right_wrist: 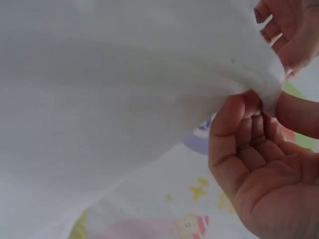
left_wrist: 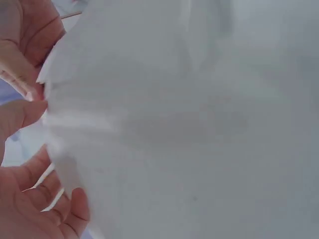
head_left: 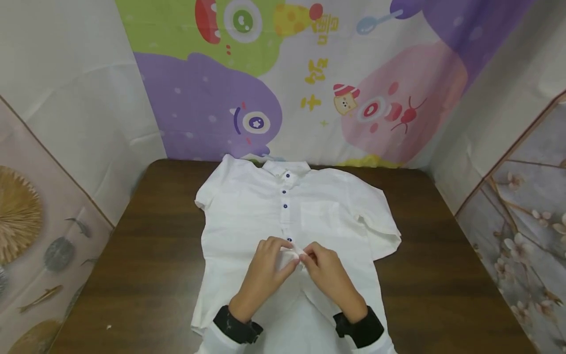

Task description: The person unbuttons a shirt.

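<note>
Right hand (head_left: 329,275) has thumb and curled index finger closed on a small fold at the front of the white shirt (head_left: 247,221); close beside it, the left hand (head_left: 263,270) grasps the same edge, its thumb and fingers set wider apart. Both holds look like fingertip work, so the soft cloth could slide loose if one hand pulled harder than the other. Fingers and folds also hide most of the gripped spot from above, and a layer might bunch or sit crooked unnoticed.

Just ahead of the fingertips is a dark button (head_left: 289,239), with three more farther ahead, up to the collar (head_left: 301,168). Beyond the right hand lie a chest pocket (head_left: 319,214) and a spread sleeve (head_left: 378,241). The shirt lies under and around both hands, on a brown table (head_left: 429,265); nothing visible weighs it down, so a strong tug could drag the body askew or wrinkle it. Past the collar hangs a cartoon-printed cloth (head_left: 300,132).
</note>
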Action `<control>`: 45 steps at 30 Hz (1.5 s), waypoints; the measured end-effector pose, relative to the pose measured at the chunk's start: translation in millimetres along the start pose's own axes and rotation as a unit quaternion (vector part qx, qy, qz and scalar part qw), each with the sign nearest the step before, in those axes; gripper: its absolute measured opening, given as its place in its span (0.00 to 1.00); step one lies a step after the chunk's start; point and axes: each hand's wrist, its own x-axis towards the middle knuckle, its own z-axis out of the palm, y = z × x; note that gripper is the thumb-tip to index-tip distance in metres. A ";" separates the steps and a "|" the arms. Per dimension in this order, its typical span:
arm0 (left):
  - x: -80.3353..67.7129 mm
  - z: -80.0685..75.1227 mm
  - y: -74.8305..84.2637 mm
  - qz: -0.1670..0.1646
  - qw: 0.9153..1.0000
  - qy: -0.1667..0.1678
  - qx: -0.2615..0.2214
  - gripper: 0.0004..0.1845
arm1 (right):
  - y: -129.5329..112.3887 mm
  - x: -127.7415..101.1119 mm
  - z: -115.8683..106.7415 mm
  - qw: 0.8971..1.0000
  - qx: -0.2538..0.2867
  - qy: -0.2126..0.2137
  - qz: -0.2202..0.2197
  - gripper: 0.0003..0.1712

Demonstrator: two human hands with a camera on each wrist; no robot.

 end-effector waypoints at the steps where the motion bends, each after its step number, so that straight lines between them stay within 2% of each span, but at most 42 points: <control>1: 4.9 -1.9 3.5 0.003 1.000 0.006 -0.005 0.16 | -2.2 1.9 -4.4 1.000 0.010 0.010 0.002 0.05; 8: 32.9 -17.0 27.3 0.031 0.999 0.029 -0.031 0.13 | -19.4 10.1 -34.1 0.996 0.047 0.067 -0.018 0.08; 14: 43.7 -26.9 42.7 0.058 0.996 0.044 -0.041 0.10 | -26.4 11.5 -48.7 0.992 0.072 0.097 -0.032 0.09; 21: 42.3 -31.6 46.2 0.063 0.995 0.043 -0.061 0.07 | -22.9 12.9 -47.4 0.988 0.084 0.117 -0.049 0.08; 30: 41.2 -35.4 41.9 0.070 0.995 0.030 -0.058 0.07 | -18.2 15.1 -41.1 0.981 0.122 0.139 -0.057 0.07; 35: 40.7 -33.7 40.3 0.080 0.994 0.029 -0.072 0.06 | -18.5 16.0 -37.6 0.976 0.142 0.153 -0.067 0.04; 39: 40.6 -32.7 39.8 0.075 0.993 0.023 -0.092 0.06 | -19.3 15.9 -36.2 0.974 0.135 0.162 -0.081 0.03; 45: 39.9 -32.5 37.0 0.061 0.991 0.015 -0.119 0.06 | -21.2 14.7 -36.0 0.975 0.150 0.149 -0.076 0.03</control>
